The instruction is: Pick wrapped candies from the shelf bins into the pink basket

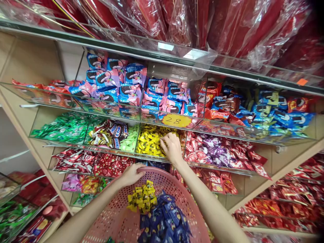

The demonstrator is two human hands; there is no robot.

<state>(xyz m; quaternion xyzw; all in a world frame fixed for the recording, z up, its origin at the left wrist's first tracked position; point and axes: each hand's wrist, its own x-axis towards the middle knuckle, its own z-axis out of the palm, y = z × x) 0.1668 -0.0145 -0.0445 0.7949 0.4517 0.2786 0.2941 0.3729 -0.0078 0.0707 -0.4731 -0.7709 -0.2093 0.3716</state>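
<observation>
My left hand [133,174] grips the far rim of a pink perforated plastic basket [182,184], thumb inside. In the basket lie a small heap of yellow-wrapped candies [143,198] and a larger pile of dark blue-wrapped candies [165,219]. Beyond the rim, my right hand [172,146] reaches into a shelf compartment of yellow-wrapped candies [149,140]. Its fingers curl down onto the candies at the right side of that compartment; how many pieces they hold is hidden.
Clear dividers separate green candies [63,130], Snickers bars [118,135] and red and purple candies [212,150]. Above the right hand, a glass shelf front carries a yellow "28" price tag [174,120] below blue-and-pink cookie packs [108,79]. Red plastic-wrapped goods [177,23] fill the top.
</observation>
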